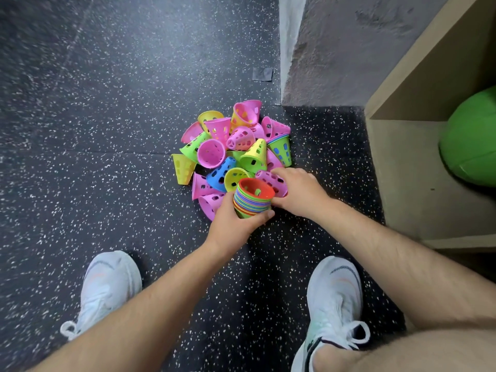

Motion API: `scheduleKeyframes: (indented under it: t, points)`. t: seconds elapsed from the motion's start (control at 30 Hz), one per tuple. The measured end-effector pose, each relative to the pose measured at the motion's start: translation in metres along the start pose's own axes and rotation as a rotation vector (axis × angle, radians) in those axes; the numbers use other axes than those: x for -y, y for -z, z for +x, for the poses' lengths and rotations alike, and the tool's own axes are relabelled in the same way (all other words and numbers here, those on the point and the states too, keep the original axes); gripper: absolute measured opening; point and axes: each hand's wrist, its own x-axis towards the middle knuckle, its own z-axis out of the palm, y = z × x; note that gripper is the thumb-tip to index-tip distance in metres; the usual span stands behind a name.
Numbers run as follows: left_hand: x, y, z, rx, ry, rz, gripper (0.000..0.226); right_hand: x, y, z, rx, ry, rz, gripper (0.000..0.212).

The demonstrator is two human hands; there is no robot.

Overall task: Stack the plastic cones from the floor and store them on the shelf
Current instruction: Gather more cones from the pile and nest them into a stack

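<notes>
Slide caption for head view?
Left hand grips a cone stack while right hand grasps a pink cone from the pile.

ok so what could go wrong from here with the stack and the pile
The left hand grips the stack low down, so its upper cones could slip or fan apart.
The pink cone that the right hand grips lies among the pile; lifting it may roll neighbours away.
The green ball takes up part of the shelf, so room may be tight.
</notes>
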Motion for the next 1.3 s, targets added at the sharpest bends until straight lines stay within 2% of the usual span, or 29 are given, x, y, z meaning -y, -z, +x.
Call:
scheduleKeyframes:
  t: [0.07,0.2,0.33,0.43,0.63,0.77,0.97,1.03,1.2,1.23,1.3]
  points:
    - [0.001,0.004,0.0,0.0,0.01,-0.012,0.062,0.001,-0.007,0.007,0.031,0.019,-0.128,0.081]
    - [0.002,0.009,0.002,-0.012,0.02,-0.002,0.062,0.001,-0.015,0.013,-0.008,0.041,-0.231,0.07]
    - [0.002,0.012,0.006,-0.006,0.022,0.019,0.066,-0.001,-0.004,0.002,-0.086,0.043,0.0,0.079]
    - [0.001,0.012,0.005,0.007,0.019,0.009,0.063,-0.004,0.023,-0.014,-0.145,0.062,0.251,0.07]
    - [0.001,0.005,0.004,0.06,-0.018,0.021,0.069,-0.005,0.069,-0.041,-0.117,0.09,0.531,0.065]
    - [-0.002,0.0,0.0,0.086,-0.039,0.048,0.074,0.002,0.076,-0.053,-0.154,0.062,0.542,0.063]
    - [-0.003,0.0,-0.01,0.077,-0.051,0.082,0.074,0.012,0.067,-0.057,-0.099,0.093,0.497,0.06]
    - [-0.001,-0.001,-0.013,0.08,-0.044,0.096,0.076,0.016,0.055,-0.057,-0.066,0.124,0.462,0.065]
    - [0.01,-0.013,-0.022,0.117,-0.012,0.121,0.073,0.022,0.032,-0.069,0.132,0.126,0.454,0.056]
    - [0.013,-0.015,-0.024,0.112,0.003,0.132,0.072,0.017,0.028,-0.07,0.122,0.105,0.475,0.059]
    - [0.017,-0.021,-0.026,0.105,0.03,0.149,0.069,0.004,0.019,-0.07,-0.026,0.007,0.565,0.055]
